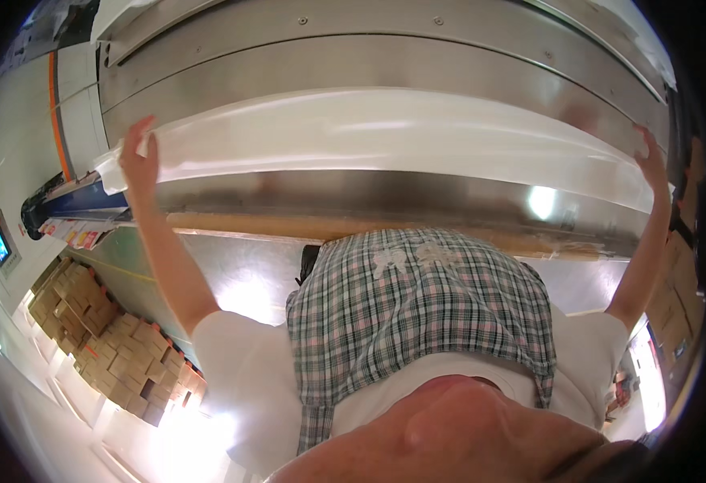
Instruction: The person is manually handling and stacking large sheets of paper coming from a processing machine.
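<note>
A long, glossy white roll of plastic film [385, 133] stretches from side to side across the metal front of a machine. My left hand [139, 158] is at the roll's left end, thumb and fingers apart, by the crumpled edge of the film. At the opposite end, my right hand [650, 161] also has its thumb and fingers spread beside the film. Whether either palm presses on the roll is hidden. Both arms reach wide.
Brushed metal panels [353, 56] rise behind the roll, with a metal ledge [417, 191] under it. A cardboard-brown strip [248, 227] runs along the near side. At left are a control panel with a small screen [0, 245] and stacked cartons [127, 362]. Brown boxes [671, 298] stand at right.
</note>
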Demonstrator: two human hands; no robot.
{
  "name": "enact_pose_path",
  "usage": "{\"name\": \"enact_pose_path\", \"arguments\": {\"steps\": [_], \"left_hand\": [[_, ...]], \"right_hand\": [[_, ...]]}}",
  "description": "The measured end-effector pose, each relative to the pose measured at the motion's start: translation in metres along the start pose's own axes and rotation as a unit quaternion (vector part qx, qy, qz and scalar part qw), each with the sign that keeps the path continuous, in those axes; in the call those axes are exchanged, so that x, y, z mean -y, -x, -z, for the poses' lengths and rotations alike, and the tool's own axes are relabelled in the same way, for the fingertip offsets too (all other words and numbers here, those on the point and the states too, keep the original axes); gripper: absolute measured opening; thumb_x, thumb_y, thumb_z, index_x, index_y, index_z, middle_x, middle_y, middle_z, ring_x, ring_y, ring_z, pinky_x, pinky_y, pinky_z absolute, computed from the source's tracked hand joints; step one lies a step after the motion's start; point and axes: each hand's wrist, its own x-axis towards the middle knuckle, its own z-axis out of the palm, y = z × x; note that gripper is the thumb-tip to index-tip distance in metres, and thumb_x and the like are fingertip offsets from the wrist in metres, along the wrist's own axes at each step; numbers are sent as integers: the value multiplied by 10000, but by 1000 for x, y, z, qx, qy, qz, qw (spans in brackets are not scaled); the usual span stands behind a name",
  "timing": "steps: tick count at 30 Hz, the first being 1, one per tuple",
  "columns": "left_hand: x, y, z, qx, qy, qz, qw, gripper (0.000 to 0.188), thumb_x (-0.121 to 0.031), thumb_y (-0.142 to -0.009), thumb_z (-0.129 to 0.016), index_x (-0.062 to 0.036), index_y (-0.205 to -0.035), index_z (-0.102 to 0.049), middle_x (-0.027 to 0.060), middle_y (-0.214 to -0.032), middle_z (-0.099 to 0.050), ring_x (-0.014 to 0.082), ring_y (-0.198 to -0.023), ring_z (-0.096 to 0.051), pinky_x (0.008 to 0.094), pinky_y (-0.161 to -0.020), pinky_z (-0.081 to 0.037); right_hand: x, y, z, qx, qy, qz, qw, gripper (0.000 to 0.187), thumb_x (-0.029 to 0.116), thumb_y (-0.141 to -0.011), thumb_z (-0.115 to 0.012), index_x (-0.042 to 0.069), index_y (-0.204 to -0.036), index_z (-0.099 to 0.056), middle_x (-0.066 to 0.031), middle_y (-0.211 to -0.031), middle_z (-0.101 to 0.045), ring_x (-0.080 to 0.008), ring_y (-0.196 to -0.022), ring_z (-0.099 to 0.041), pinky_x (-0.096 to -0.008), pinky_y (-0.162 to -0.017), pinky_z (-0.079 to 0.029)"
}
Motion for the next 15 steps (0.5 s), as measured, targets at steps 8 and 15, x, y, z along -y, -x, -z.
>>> {"name": "enact_pose_path", "arguments": {"steps": [8,15], "left_hand": [[-232,93,-115,177,221,-312,907,425,-96,-711,-641,-62,-1117,-521,113,-1192,-503,279,-1124,-458,424,-950,-363],[-108,101,-94,32,-63,-168,983,284,-179,-798,-553,-82,-1063,-532,92,-1066,-544,276,-1035,-482,490,-967,-270]], "right_hand": [[411,5,-50,-36,-107,346,931,472,-40,-621,-612,61,-1070,-507,-132,-1109,-484,-308,-1011,-483,-367,-854,-421],[427,20,-85,-193,-73,325,923,155,-53,-648,-589,23,-763,-519,-101,-1008,-543,-312,-899,-510,-370,-723,-452]]}}
